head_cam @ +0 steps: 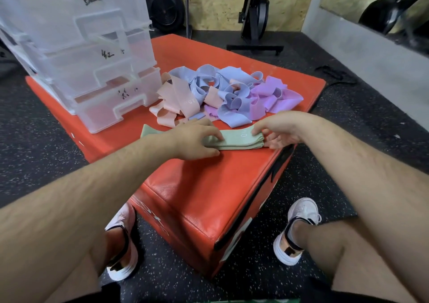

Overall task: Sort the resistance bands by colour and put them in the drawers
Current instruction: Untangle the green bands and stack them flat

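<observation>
While fingers of left hand (197, 141) and right hand (278, 132) pinch green bands (241, 138), mixed pile (232, 93) just behind, drawers (104, 75) beside it

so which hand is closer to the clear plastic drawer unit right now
Left. The left hand holds the middle of the stack of folded green fabric bands, on the side toward the clear plastic drawer unit; the right hand pinches its far end.
</observation>
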{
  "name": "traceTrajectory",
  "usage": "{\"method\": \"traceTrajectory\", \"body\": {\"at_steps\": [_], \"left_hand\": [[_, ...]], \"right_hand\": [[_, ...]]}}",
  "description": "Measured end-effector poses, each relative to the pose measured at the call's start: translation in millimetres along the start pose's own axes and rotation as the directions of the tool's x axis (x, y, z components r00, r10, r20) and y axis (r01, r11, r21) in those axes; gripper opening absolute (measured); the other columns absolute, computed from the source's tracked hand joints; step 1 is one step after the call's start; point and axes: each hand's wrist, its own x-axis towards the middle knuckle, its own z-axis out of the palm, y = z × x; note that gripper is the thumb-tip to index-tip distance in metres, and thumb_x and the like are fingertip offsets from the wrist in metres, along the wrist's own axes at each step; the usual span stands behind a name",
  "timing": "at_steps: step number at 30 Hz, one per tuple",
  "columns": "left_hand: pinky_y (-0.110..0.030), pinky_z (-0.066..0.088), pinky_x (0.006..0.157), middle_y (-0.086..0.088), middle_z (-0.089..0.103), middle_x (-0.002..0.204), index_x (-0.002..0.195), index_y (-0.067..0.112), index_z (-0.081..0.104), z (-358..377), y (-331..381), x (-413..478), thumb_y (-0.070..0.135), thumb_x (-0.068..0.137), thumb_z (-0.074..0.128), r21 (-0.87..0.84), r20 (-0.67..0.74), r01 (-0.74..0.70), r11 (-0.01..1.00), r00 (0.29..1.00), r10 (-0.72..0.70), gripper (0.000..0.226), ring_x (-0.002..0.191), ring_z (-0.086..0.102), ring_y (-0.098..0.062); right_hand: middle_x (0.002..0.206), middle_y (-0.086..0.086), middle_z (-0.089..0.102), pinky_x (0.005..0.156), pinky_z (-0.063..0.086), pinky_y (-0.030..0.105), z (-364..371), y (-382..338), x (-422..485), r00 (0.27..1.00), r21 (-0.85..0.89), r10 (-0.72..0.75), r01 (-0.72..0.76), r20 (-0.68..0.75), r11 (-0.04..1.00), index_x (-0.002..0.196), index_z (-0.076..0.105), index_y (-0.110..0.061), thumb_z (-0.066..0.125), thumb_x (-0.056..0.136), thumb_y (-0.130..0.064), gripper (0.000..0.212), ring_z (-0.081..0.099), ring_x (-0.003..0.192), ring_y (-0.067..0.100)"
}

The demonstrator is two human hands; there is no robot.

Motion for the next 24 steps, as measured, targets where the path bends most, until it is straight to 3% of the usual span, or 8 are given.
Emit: {"method": "traceTrajectory", "body": {"at_steps": [5, 7, 10, 14, 17, 20, 22, 24], "left_hand": [[-0.048, 0.041, 0.101, 0.017, 0.05, 0.124, 0.119, 0.047, 0.058, 0.5, -5.3, 0.0, 0.075, 0.063, 0.044, -0.018, 0.0, -0.007, 1.0, 1.0, 0.007, 0.065, 0.118, 0.05, -0.015], [-0.048, 0.041, 0.101, 0.017, 0.049, 0.123, 0.12, 0.047, 0.058, 0.9, -4.9, -1.3, 0.075, 0.063, 0.044, -0.004, -0.005, -0.008, 1.0, 1.0, 0.008, 0.065, 0.116, 0.049, -0.015], [-0.048, 0.041, 0.101, 0.016, 0.05, 0.123, 0.121, 0.048, 0.056, 0.5, -1.0, -1.9, 0.073, 0.063, 0.044, 0.002, -0.015, -0.012, 1.0, 1.0, 0.012, 0.064, 0.116, 0.049, -0.015], [-0.044, 0.042, 0.103, 0.012, 0.053, 0.127, 0.129, 0.042, 0.056, 8.6, 13.1, 2.8, 0.066, 0.068, 0.05, -0.092, -0.036, -0.078, 0.993, 0.997, 0.075, 0.065, 0.12, 0.05, -0.015], [-0.041, 0.039, 0.109, 0.009, 0.051, 0.139, 0.138, 0.034, 0.053, 12.5, 32.1, 8.9, 0.051, 0.08, 0.064, -0.081, -0.015, -0.14, 0.987, 0.99, 0.139, 0.062, 0.129, 0.046, -0.017], [-0.028, 0.034, 0.108, 0.002, 0.053, 0.138, 0.137, 0.022, 0.055, 4.1, 42.2, 9.1, 0.032, 0.089, 0.071, -0.105, 0.034, -0.157, 0.982, 0.986, 0.161, 0.051, 0.128, 0.047, -0.017], [-0.033, 0.038, 0.106, 0.002, 0.055, 0.132, 0.129, 0.021, 0.06, -3.7, 35.3, 2.4, 0.033, 0.089, 0.071, -0.097, 0.014, -0.16, 0.982, 0.987, 0.162, 0.044, 0.123, 0.05, -0.017], [-0.039, 0.04, 0.103, 0.007, 0.054, 0.126, 0.122, 0.027, 0.064, -10.2, 21.2, -7.3, 0.042, 0.087, 0.069, 0.027, -0.021, -0.13, 0.991, 0.991, 0.13, 0.038, 0.118, 0.049, -0.016]], "right_hand": [[0.058, -0.006, 0.047, 0.055, 0.039, 0.023, 3.6, -3.6, 2.7, 0.997, 0.021, 0.037, -0.039, 0.075, 0.999, 0.07, 0.054, -0.021, 0.074, 0.079, -0.026, 0.023, 0.043, 0.056, 0.009], [0.067, -0.005, 0.058, 0.067, 0.049, 0.025, 3.3, -3.8, 3.0, 0.997, 0.038, -0.005, 0.002, 0.074, 0.999, 0.085, 0.062, -0.02, 0.072, 0.082, -0.019, 0.011, 0.054, 0.063, 0.011], [0.088, 0.003, 0.07, 0.089, 0.056, 0.034, -5.3, -3.0, -1.3, 0.993, 0.073, -0.048, 0.04, 0.106, 0.996, 0.105, 0.064, -0.016, 0.071, 0.086, -0.013, 0.021, 0.068, 0.078, 0.017], [0.083, 0.0, 0.069, 0.077, 0.056, 0.031, -30.5, -4.9, -18.3, 0.996, 0.052, -0.067, 0.064, 0.066, 0.997, 0.099, 0.065, -0.016, 0.073, 0.084, -0.013, 0.018, 0.07, 0.067, 0.012], [0.078, 0.0, 0.067, 0.078, 0.056, 0.031, -48.7, 2.0, -31.2, 0.998, 0.028, -0.058, 0.057, 0.023, 0.998, 0.098, 0.067, -0.015, 0.075, 0.084, -0.013, 0.017, 0.069, 0.063, 0.01], [0.084, 0.004, 0.074, 0.079, 0.056, 0.03, -55.0, 3.7, -42.0, 0.998, 0.038, -0.067, 0.066, 0.009, 0.997, 0.101, 0.069, -0.012, 0.076, 0.083, -0.012, 0.02, 0.07, 0.069, 0.013], [0.086, 0.005, 0.076, 0.081, 0.057, 0.03, -53.1, -4.6, -47.5, 0.994, 0.055, -0.106, 0.106, -0.003, 0.993, 0.101, 0.071, -0.011, 0.077, 0.082, -0.013, 0.02, 0.07, 0.07, 0.013], [0.085, 0.004, 0.077, 0.077, 0.056, 0.028, -46.8, -16.9, -51.5, 0.989, 0.047, -0.147, 0.147, -0.009, 0.988, 0.1, 0.073, -0.012, 0.077, 0.083, -0.015, 0.018, 0.07, 0.069, 0.012]]}}
